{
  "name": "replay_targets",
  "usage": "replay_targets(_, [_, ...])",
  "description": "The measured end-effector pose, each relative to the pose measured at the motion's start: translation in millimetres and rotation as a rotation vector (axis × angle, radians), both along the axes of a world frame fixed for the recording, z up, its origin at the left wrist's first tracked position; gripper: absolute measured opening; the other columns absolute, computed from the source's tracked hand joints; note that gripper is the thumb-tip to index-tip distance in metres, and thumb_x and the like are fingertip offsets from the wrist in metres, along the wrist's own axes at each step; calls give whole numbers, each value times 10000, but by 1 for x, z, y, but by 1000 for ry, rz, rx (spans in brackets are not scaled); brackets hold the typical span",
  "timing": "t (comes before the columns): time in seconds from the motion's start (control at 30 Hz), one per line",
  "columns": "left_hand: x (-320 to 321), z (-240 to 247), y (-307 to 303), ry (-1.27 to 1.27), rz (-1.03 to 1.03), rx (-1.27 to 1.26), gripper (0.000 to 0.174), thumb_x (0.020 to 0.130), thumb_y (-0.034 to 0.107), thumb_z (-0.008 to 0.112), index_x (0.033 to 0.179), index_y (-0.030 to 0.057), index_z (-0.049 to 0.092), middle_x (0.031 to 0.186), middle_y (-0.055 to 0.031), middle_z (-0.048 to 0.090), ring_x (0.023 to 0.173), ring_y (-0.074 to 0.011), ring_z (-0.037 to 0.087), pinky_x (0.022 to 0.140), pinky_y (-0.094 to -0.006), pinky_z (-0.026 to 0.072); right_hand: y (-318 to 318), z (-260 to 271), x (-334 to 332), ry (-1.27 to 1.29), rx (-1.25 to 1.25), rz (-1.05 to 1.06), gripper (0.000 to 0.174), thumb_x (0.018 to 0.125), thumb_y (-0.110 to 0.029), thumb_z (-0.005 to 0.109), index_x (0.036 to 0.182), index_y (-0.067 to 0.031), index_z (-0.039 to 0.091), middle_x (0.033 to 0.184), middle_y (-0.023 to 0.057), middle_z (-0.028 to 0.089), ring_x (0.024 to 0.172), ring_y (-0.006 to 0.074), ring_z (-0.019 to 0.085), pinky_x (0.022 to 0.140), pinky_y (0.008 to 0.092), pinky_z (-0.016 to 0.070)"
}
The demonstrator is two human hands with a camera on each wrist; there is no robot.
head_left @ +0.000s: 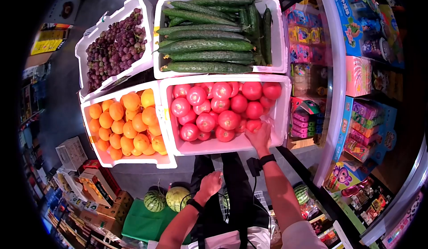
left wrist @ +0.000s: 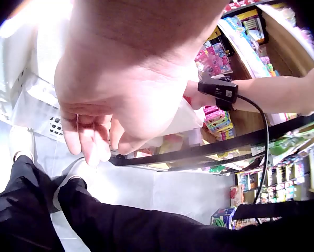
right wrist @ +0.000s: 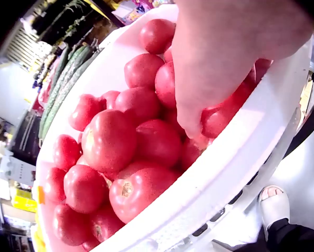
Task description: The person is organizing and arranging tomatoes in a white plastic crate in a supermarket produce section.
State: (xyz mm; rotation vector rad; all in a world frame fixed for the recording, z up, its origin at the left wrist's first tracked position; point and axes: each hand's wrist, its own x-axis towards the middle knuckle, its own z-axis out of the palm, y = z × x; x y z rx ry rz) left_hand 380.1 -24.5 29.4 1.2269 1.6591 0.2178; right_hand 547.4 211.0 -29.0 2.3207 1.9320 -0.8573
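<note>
A white foam box (head_left: 229, 149) holds red tomatoes (head_left: 228, 120). A person's right hand (head_left: 259, 138) reaches into its near right corner, the grip seemingly curled round one tomato (head_left: 253, 125), fingertips partly hidden. The left hand (head_left: 210, 185) is outside, empty, fingers loosely bent. This looks like the picking step; next calls for lifting that tomato clear of its neighbours.

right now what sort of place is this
Probably a grocery or fruit shop: open white boxes of tomatoes, cucumbers and oranges, beside shelves of brightly packaged goods.
</note>
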Motion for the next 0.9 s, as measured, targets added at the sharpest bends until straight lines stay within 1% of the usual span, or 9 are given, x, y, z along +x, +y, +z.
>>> replay_targets(0.23, [-2, 1, 2, 2, -38, -81, 198, 870, 135, 635, 1059, 81, 614, 981, -131, 693, 879, -354, 685, 756, -451, 572, 8, 48, -5, -13, -129, 17, 735, 629, -334, 902, 1193, -34, 540, 1165, 194, 552, 1086, 393, 586, 933, 469, 496])
replay_targets(0.33, [4, 9, 20, -303, 201, -114, 298, 918, 197, 662, 1177, 61, 604, 999, -108, 708, 877, -299, 709, 789, -390, 573, -8, 64, 11, 119, -42, 90, 772, 641, -353, 879, 1269, -63, 534, 1169, 173, 557, 1107, 388, 578, 925, 486, 501])
replay_targets(0.5, [24, 61, 96, -1001, 957, -348, 571, 954, 306, 700, 1394, 37, 455, 1213, -129, 611, 1091, -169, 604, 904, -331, 520, -27, 143, 3, 439, -239, 299, 793, 639, -352, 889, 1287, -57, 539, 1219, 181, 554, 1142, 390, 585, 959, 453, 500])
replay_targets(0.6, [34, 49, 101, -706, 758, -107, 578, 956, 270, 699, 1409, 44, 420, 1309, -163, 546, 1186, -203, 565, 949, -348, 507, -31, 164, -6, 502, -313, 409, 787, 672, -312, 885, 1322, -35, 539, 1265, 199, 556, 1162, 387, 590, 980, 431, 499])
replay_targets(0.63, [26, 44, 99, -682, 728, -57, 549, 955, 259, 697, 1384, 44, 431, 1284, -151, 558, 1143, -223, 606, 873, -349, 564, -28, 168, -6, 548, -307, 430, 783, 691, -291, 880, 1340, -15, 538, 1283, 212, 560, 1168, 387, 591, 989, 423, 497])
replay_targets(0.73, [5, 44, 90, -951, 985, -331, 534, 940, 272, 712, 1353, 49, 456, 1246, -141, 570, 1067, -243, 648, 737, -347, 615, 1, 145, 16, 608, -638, 125, 771, 713, -278, 868, 1348, 18, 545, 1271, 232, 578, 1195, 402, 575, 1015, 416, 485])
replay_targets(0.77, [8, 41, 87, -931, 1007, -284, 512, 938, 269, 713, 1335, 55, 471, 1209, -132, 584, 990, -234, 669, 630, -311, 618, -1, 140, 21, 622, -595, 151, 731, 731, -270, 851, 1319, 51, 558, 1253, 256, 588, 1208, 427, 558, 1032, 433, 472])
replay_targets(0.83, [-3, 35, 75, -943, 977, -328, 508, 939, 263, 712, 1336, 56, 472, 1202, -128, 588, 989, -231, 668, 649, -316, 619, 23, 49, 46, 240, -184, 121, 715, 745, -264, 835, 1317, 54, 545, 1288, 286, 570, 1211, 439, 549, 1043, 453, 463])
replay_targets(0.9, [-7, 36, 67, -940, 923, -363, 497, 942, 257, 707, 1336, 59, 477, 1184, -114, 596, 1000, -219, 659, 691, -325, 617, 31, 17, 50, 128, -232, 143, 758, 739, -326, 824, 1325, 52, 528, 1305, 305, 560, 1217, 438, 547, 1043, 472, 460])
